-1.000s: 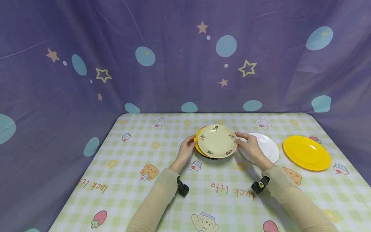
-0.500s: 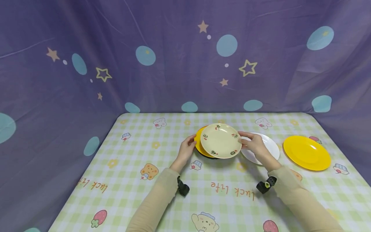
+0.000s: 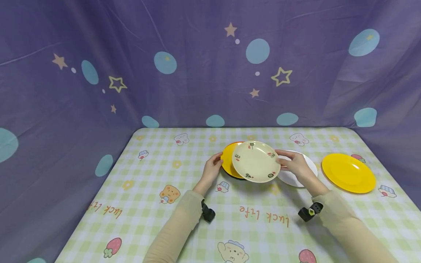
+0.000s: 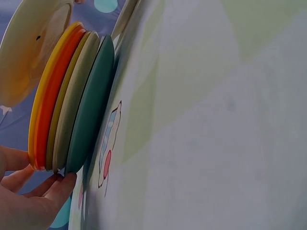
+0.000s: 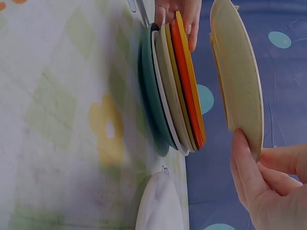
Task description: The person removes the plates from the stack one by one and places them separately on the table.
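Fingers [image 5: 244,163] of the right hand [image 3: 294,163] pinch the rim of a cream plate [image 3: 255,162] with small printed motifs, thumb on its upper face and the rest curled under its right edge. That plate is lifted clear of the table [image 3: 184,204] and tilted, hanging just right of and above a stack of plates [image 5: 170,86] that sits near the middle of the table, toward its far edge. From the right wrist view the stack shows a yellow plate on top, then orange, olive, white and teal rims beneath, with open air between it and the cream plate. Resting against the stack's left edge, the left hand [image 3: 211,171] has its fingertips [image 4: 57,184] lightly curled and touching the rims at the bottom of the pile. A white plate [image 3: 297,175] lies on the checked cloth just right of the stack, partly under the right hand. Farther along, near the table's right edge, lies a single yellow plate [image 3: 348,172], well apart from the others
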A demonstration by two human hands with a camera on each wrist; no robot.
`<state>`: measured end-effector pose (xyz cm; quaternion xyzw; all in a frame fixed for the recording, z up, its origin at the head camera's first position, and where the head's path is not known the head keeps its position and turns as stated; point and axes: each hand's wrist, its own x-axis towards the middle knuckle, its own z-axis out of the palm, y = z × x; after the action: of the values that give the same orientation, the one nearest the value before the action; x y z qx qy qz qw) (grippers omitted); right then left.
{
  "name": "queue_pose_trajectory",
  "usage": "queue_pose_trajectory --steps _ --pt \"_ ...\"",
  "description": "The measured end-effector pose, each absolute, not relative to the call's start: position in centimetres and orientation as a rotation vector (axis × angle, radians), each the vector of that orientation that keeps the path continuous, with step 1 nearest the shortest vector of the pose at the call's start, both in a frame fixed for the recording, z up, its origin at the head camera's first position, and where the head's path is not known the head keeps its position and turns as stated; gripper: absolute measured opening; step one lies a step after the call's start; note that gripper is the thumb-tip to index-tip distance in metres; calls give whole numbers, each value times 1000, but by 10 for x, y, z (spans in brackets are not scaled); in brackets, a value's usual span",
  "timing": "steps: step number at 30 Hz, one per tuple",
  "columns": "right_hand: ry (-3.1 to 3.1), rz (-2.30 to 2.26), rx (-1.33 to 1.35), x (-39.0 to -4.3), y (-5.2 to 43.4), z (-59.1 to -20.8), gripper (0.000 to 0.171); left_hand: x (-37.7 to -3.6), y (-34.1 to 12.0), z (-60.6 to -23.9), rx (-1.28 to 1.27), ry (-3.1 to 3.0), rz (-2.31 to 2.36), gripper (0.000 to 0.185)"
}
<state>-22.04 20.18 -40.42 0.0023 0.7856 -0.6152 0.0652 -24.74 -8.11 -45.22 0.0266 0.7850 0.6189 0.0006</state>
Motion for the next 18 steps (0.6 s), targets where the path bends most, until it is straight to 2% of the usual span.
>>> queue_pose_trajectory --steps 13,18 --pt "2382 -1834 -7 -210 217 -402 49 -247 -82 -453 97 2467 1946 34" --pt "2407 -1783 1 -206 224 -402 49 -233 -80 -430 107 2441 1947 35"
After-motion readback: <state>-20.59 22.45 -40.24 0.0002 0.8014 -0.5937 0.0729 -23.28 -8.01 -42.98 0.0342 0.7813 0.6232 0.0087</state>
